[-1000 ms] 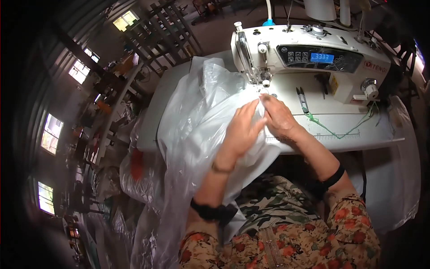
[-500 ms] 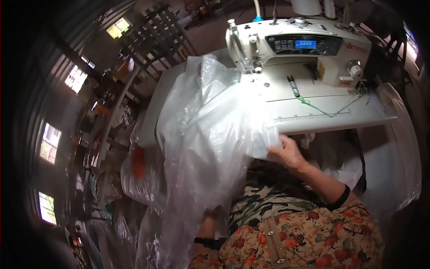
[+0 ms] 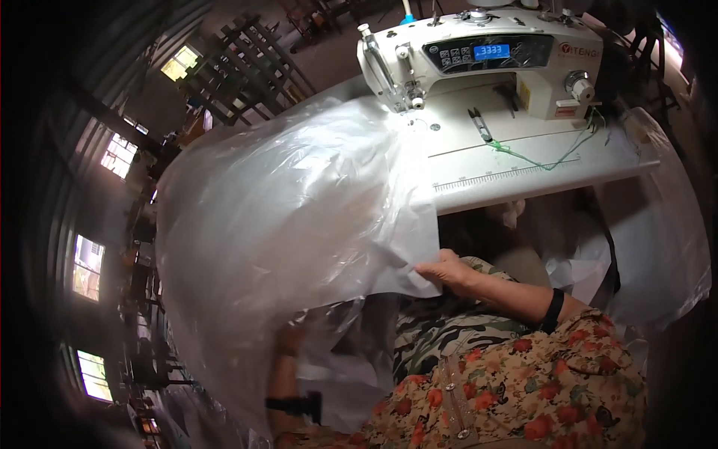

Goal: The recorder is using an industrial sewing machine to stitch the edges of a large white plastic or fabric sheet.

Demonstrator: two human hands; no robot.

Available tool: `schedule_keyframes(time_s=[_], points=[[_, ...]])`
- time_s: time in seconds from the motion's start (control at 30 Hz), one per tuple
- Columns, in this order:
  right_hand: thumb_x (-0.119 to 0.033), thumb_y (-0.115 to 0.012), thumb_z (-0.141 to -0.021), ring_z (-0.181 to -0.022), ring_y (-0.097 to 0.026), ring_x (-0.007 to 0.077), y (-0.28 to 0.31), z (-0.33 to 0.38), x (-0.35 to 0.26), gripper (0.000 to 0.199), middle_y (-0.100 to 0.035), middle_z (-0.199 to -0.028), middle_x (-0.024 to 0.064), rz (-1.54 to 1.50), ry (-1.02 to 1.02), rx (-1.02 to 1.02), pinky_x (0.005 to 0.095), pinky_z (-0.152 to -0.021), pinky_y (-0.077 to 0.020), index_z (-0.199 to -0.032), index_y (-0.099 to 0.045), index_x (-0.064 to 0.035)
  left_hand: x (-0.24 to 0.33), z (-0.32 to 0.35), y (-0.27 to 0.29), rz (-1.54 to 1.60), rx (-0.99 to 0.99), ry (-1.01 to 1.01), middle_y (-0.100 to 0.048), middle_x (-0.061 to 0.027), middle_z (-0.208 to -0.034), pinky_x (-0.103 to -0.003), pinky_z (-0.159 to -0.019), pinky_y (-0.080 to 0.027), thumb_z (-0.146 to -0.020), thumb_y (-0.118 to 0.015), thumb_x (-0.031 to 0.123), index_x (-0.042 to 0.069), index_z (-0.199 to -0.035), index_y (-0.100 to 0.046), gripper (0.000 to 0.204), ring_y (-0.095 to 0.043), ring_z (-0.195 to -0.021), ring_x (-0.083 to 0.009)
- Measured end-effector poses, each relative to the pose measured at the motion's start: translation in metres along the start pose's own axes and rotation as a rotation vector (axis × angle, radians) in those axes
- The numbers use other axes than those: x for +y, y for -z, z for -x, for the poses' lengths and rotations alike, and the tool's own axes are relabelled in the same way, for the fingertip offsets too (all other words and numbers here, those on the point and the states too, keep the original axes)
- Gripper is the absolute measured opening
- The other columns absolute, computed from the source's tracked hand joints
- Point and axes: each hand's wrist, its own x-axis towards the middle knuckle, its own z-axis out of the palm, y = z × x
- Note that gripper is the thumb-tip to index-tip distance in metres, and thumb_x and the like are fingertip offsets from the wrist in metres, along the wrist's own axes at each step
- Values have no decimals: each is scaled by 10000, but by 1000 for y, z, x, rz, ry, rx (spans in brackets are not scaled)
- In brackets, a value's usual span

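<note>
A large sheet of translucent plastic film (image 3: 284, 217) billows from the sewing machine's needle area down over the table's left side. My right hand (image 3: 447, 271) pinches its lower right corner, in front of the table edge. My left hand (image 3: 290, 338) is low on the left, at the film's lower edge; it is blurred and partly covered by the film, so its fingers do not show. The white sewing machine (image 3: 479, 52) has a lit display, and its lamp shines on the film beside the needle. Thread snips (image 3: 479, 125) with a green cord lie on the machine bed.
The table's front edge (image 3: 553, 178) carries a printed ruler strip. More plastic film (image 3: 662, 224) hangs over its right end. A wooden slatted frame (image 3: 250, 63) stands behind at the left. Pale film pieces (image 3: 583, 266) lie below the table, right of my lap.
The film has spread out and ballooned to the left. My left hand has moved left and up; my right hand has come slightly left and down, still pinching the film.
</note>
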Motion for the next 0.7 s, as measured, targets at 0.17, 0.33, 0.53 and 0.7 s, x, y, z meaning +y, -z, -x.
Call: schedule_keyframes(time_s=[0.17, 0.33, 0.53, 0.7], points=[[-262, -690, -868, -748, -613, 115, 10, -9, 19, 331, -672, -865, 33, 137, 66, 89, 275, -678, -507, -1035, -690, 24, 114, -162, 272, 1285, -31, -326, -674, -184, -946, -406, -721, -548, -911, -627, 125, 13, -1163, -607, 276, -676, -825, -357], [-363, -622, -936, -670, -513, 73, -5, 13, -1, 372, -562, -705, -29, 208, 315, -51, 271, -579, -425, -846, -637, -1, 85, -233, 300, 1296, 565, -69, -527, -236, -1374, -431, -1067, -409, -897, -509, -27, -24, -1320, -537, 424, -516, -1274, -362], [-360, -608, -942, -636, -460, 57, 17, 47, -26, 373, -519, -683, -42, 398, 77, -1, 266, -544, -380, -801, -609, -15, 12, -243, 176, 982, 682, 649, -599, -205, -1274, -408, -978, -462, -947, -590, 167, -59, -1229, -578, 362, -572, -1158, -354], [-349, -608, -938, -548, -392, 46, 30, 45, -18, 373, -470, -610, -56, 382, 175, 63, 259, -476, -328, -723, -570, -46, 36, -226, 217, 1250, 719, 633, -641, -153, -1136, -363, -873, -498, -926, -659, 253, -13, -1110, -641, 324, -620, -1018, -287]])
